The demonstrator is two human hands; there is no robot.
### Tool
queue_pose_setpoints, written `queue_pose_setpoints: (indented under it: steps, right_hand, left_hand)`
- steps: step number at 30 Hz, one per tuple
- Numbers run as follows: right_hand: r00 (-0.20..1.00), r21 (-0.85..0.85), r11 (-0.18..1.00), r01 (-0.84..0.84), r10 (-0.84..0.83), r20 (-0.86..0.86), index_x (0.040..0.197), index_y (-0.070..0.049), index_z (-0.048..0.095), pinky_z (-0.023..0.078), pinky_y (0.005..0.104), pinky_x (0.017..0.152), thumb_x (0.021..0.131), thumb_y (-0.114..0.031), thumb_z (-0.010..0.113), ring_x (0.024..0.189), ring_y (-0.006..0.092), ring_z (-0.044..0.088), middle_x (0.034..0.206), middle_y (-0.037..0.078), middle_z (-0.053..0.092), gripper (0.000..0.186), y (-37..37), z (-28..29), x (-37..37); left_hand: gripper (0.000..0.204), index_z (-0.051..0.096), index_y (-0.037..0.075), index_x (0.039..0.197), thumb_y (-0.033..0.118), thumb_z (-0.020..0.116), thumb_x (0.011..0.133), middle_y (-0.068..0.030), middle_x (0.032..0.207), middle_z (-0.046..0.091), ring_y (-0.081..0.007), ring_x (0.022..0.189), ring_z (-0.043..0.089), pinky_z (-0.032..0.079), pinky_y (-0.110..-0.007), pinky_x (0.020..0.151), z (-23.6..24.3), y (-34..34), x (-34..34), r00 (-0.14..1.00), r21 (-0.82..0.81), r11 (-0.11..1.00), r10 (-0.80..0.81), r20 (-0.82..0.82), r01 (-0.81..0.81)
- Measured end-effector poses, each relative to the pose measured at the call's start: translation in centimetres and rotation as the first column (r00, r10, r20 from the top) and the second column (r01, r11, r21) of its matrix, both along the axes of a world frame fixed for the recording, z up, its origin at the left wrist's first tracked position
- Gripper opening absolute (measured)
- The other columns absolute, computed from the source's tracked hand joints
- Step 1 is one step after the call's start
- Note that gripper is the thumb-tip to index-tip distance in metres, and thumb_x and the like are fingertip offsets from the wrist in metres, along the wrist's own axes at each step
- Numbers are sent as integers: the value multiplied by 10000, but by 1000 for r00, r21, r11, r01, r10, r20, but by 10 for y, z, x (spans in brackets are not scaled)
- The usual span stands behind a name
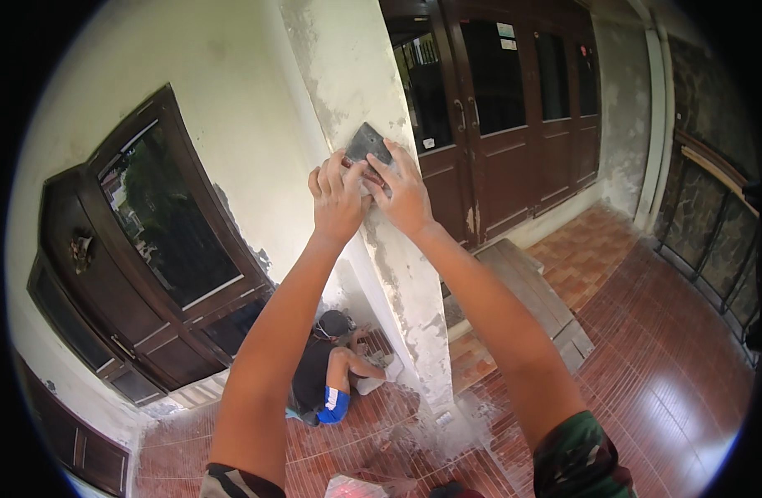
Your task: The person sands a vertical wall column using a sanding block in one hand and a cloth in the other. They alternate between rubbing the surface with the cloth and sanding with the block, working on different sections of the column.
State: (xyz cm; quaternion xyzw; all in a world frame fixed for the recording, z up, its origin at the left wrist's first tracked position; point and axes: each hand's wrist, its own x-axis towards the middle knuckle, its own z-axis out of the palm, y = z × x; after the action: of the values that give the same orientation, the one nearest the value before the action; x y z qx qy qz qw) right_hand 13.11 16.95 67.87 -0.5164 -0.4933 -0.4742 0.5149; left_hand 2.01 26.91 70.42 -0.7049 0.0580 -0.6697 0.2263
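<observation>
Left hand (338, 202) and right hand (406, 196) clamp a dark flat block (366, 142) against the pillar (352, 58), toward twelve o'clock; grey patches (388, 270) look bared, but whitish paint (418, 286) remains toward six, seemingly unfinished.

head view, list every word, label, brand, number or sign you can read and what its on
No text can be read.
White labels on the right-hand doors: too small.
White sticker low on their left pane: too small.
Red mark on their far-right pane: too blurred.
Pale patch on the blue shorts: unclear whether it's print.
Dark flat block: no lettering shows.
</observation>
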Motion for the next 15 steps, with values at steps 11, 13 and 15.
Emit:
queue_pose_setpoints:
  steps: [11, 13, 15]
  right_hand:
    - [965, 38, 965, 258, -256, -53, 1334, -184, 661, 327, 554, 1104, 871, -332, 738, 1323, 369, 406, 1429, 161, 457, 492, 9, -19, -1]
    - [964, 103, 970, 218, -198, -177, 1330, -172, 661, 351, 545, 1080, 877, -302, 737, 1288, 375, 433, 1400, 165, 473, 478, 16, -24, -7]
    - [963, 214, 967, 141, -83, -256, 1344, -152, 650, 369, 529, 1070, 879, -259, 739, 1264, 380, 453, 1368, 166, 488, 486, 26, -27, -13]
  left_hand:
    - [763, 565, 156, 1417, 437, 805, 750, -108, 1549, 429, -330, 1473, 336, 300, -505, 1196, 111, -2, -20, 606, 318, 933, 351, -714, -166]
    - [767, 564, 171, 1424, 453, 802, 753, -147, 1496, 458, -359, 1438, 368, 320, -499, 1179, 114, -3, -20, 565, 312, 932, 359, -743, -182]
    - [793, 556, 175, 1437, 490, 803, 753, -179, 1442, 469, -384, 1376, 412, 340, -492, 1157, 113, -3, -24, 662, 306, 928, 366, -654, -211]
